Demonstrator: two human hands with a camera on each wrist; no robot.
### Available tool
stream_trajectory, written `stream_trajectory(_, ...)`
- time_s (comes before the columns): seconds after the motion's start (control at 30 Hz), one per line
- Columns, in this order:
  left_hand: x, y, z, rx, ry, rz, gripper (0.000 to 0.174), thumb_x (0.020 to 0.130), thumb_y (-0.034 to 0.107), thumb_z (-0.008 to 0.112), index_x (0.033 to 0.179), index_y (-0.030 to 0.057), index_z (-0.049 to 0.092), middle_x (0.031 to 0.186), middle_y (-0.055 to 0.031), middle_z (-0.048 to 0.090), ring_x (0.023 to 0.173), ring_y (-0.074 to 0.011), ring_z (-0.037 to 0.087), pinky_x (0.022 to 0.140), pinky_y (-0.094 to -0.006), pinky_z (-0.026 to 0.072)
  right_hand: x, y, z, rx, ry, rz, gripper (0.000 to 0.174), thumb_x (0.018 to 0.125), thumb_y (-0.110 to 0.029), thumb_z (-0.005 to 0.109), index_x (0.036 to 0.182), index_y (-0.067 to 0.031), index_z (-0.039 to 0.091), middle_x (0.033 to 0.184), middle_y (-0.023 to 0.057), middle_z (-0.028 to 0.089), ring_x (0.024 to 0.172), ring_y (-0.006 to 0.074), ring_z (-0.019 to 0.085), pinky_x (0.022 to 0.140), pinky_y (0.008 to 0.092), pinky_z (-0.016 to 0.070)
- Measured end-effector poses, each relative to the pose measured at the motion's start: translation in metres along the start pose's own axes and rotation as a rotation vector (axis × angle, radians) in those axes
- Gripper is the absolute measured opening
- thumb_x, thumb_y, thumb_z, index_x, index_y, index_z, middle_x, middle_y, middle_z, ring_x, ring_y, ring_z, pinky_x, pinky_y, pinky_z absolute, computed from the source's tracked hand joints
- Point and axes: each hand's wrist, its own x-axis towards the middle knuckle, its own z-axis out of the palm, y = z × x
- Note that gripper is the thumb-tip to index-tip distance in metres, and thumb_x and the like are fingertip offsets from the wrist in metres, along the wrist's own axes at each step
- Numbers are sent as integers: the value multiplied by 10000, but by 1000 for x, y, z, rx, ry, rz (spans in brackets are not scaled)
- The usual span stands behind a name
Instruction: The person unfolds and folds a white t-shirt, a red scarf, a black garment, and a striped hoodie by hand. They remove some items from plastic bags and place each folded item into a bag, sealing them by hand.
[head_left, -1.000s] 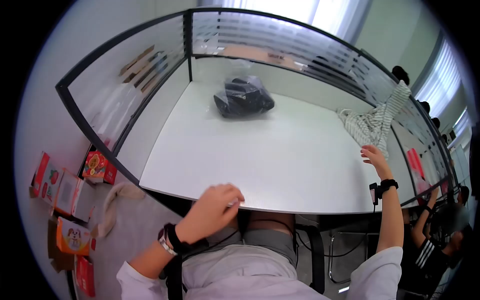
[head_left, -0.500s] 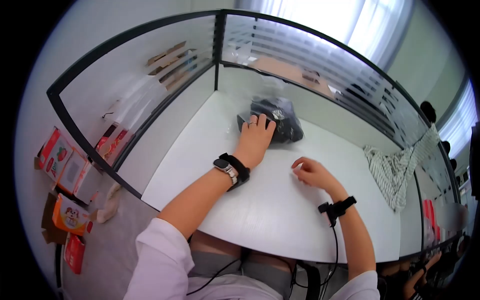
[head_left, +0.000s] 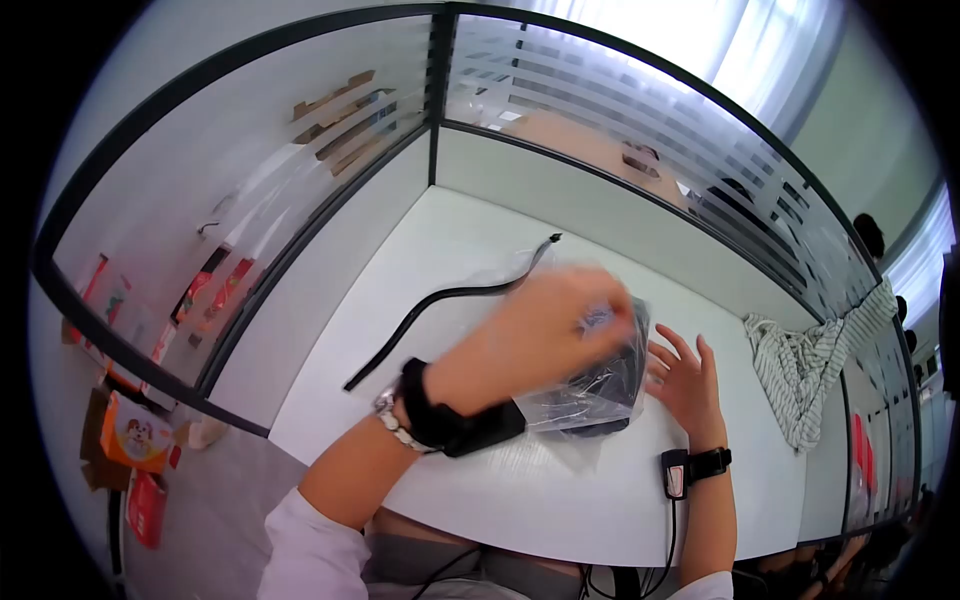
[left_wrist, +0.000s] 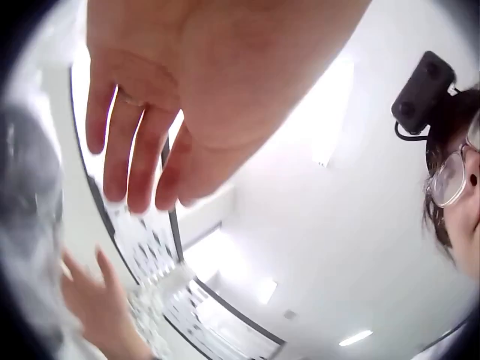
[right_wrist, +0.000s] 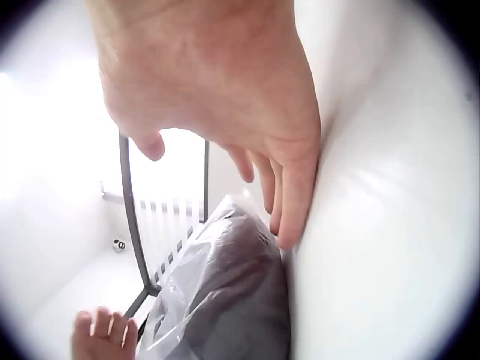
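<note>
A clear plastic bag (head_left: 590,400) with something dark inside lies on the white desk (head_left: 480,510). My left hand (head_left: 545,335), blurred in the head view, hovers over this bag and covers part of it. In the left wrist view its fingers (left_wrist: 139,161) hang extended, with nothing between them. On the bag's right side is my right hand (head_left: 690,385), fingers spread. From the right wrist, the bag (right_wrist: 232,292) appears just beyond those fingertips, which are low by the desk top. A black strap-like strip (head_left: 430,300) curves across the desk left of the bag.
Framed glass partitions (head_left: 640,110) border the desk at the back and left. A striped cloth (head_left: 815,370) hangs over the right partition down to the desk. Colourful boxes (head_left: 140,430) are on the floor at left.
The bag has come nearer and turned, with the black strip now lying out to its left. First the left hand reached onto the bag; now it is above it. The right hand has moved beside it.
</note>
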Motion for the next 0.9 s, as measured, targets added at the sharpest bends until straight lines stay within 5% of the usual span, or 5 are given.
stream_trajectory(0.27,-15,-46,-32,830,342,-357,390,941,271,681,1201,-14,624,1001,-150,668,912,-305,644,799,-360,496,-17,2,42,-490,61,27,734,872,-86,762,1485,46,379,1094,82,674,914,132,634,711,276,529)
stream_trajectory(0.43,-17,-22,-28,-347,225,-544,487,984,173,628,1421,26,473,873,-59,667,768,-112,612,691,-268,488,-3,-7,-31,-367,441,-455,491,905,-16,698,1366,-4,529,1014,53,664,930,129,634,866,280,523)
stream_trajectory(0.57,-18,-9,-3,-666,-246,-500,466,1038,160,559,1473,30,453,989,-73,674,998,-173,683,945,-334,553,-19,-41,-78,-642,878,-790,348,962,-34,596,1308,-8,571,1160,105,665,1145,190,616,1023,315,469)
stream_trajectory(0.7,-21,-9,17,-656,-468,-244,451,1049,114,516,1487,21,461,1193,-90,684,1104,-171,653,1008,-324,496,-69,-40,-1,-626,520,-721,228,986,-16,555,1201,12,627,1088,83,668,1024,165,621,965,299,467)
stream_trajectory(0.9,-28,10,44,-111,-150,63,266,896,-15,683,1147,59,730,928,-71,718,828,-216,659,741,-305,537,-155,-32,126,-1292,197,-646,359,821,-64,758,1160,15,670,1116,166,668,961,334,658,840,373,528)
